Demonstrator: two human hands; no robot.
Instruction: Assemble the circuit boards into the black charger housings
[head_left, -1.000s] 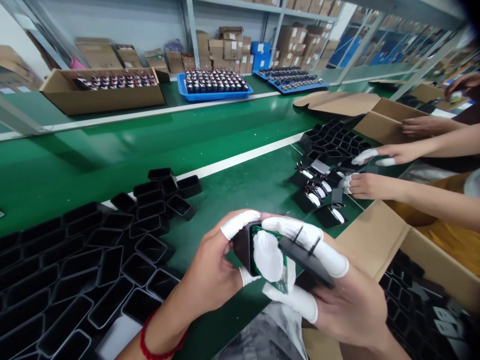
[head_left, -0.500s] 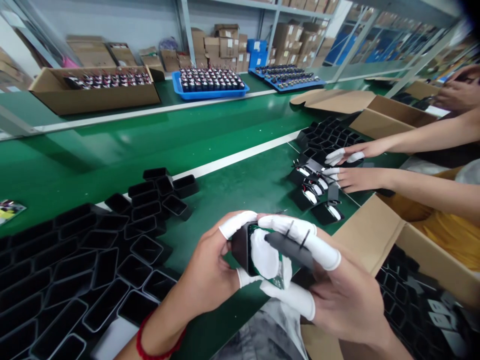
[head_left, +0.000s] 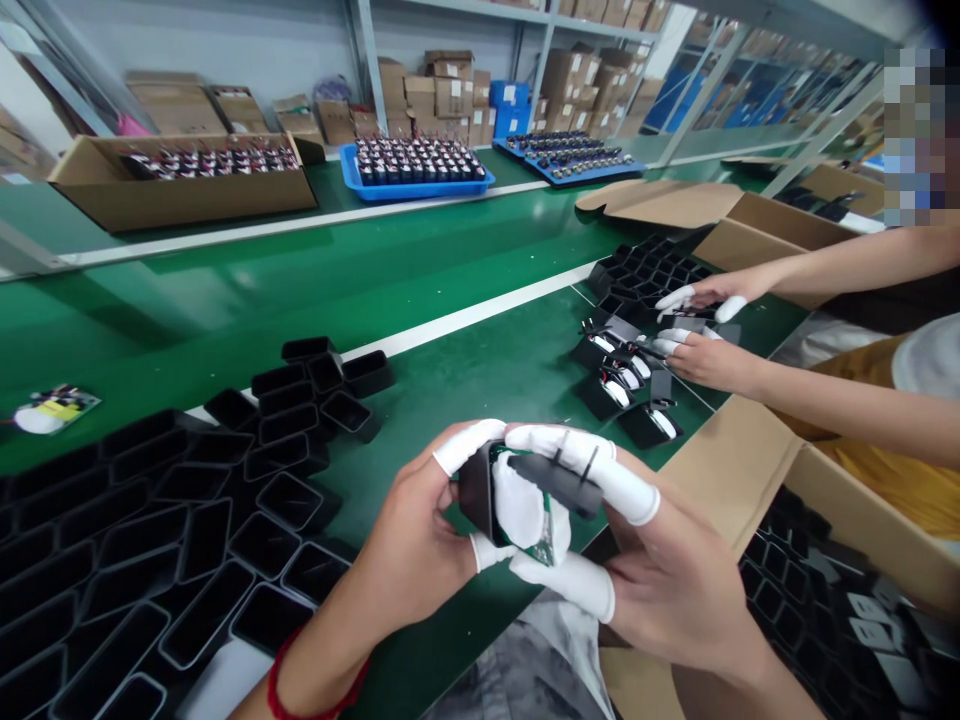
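Observation:
My left hand (head_left: 420, 540), with white finger cots on thumb and finger, is closed around a black plastic case (head_left: 475, 492) at the lower middle of the head view. Partly inside the case's open side sits a green circuit board with a white padded block (head_left: 519, 502). My right hand (head_left: 645, 560), also in finger cots, pinches the board assembly from the right, its fingertips close to the case's rim. A black end cap with two prongs (head_left: 562, 482) lies against my right fingers. How deep the board sits in the case is hidden.
Many empty black cases (head_left: 195, 540) crowd the left of the green bench. A co-worker's hands (head_left: 705, 330) handle wired parts at right. An open carton (head_left: 862, 500) of black cases stands near my right arm. Beyond the belt (head_left: 300, 270) stand blue trays (head_left: 420, 188).
Both my hands, with the case and board, appear slightly further left. A small board with yellow parts has come further into view at left. The co-worker's hands have shifted slightly.

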